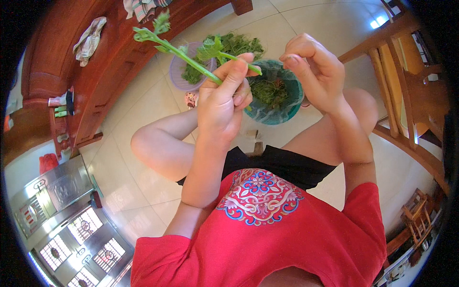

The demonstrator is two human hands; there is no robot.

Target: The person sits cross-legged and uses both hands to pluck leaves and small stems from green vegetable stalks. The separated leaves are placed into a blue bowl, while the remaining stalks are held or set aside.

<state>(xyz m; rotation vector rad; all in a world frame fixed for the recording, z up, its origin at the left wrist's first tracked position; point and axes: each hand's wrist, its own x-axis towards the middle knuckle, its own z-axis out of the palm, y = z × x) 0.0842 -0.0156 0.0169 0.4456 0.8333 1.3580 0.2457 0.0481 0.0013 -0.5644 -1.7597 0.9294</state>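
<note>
My left hand (226, 93) grips a green vine shoot in front of me. Its long main stem (190, 61) points up and left to curled tendrils and a small leafy tip. A shorter side stalk (235, 58) with a lobed leaf (209, 49) passes between thumb and fingers, its cut end showing on the right. Raised opposite that cut end, my right hand (315, 71) has its thumb and curled forefinger together. I see nothing between them; a fine strand there would be too small to make out. Below the hands stands a green basin (297, 104), plastic-lined, with stringy green scraps (269, 94) inside.
Behind my left hand sits a lilac plastic basket (175, 75) with greens; more leafy vines (242, 43) lie beside it on the tiled floor (143, 150). Reddish wooden furniture (107, 71) borders the left. A wooden chair (391, 89) stands at right.
</note>
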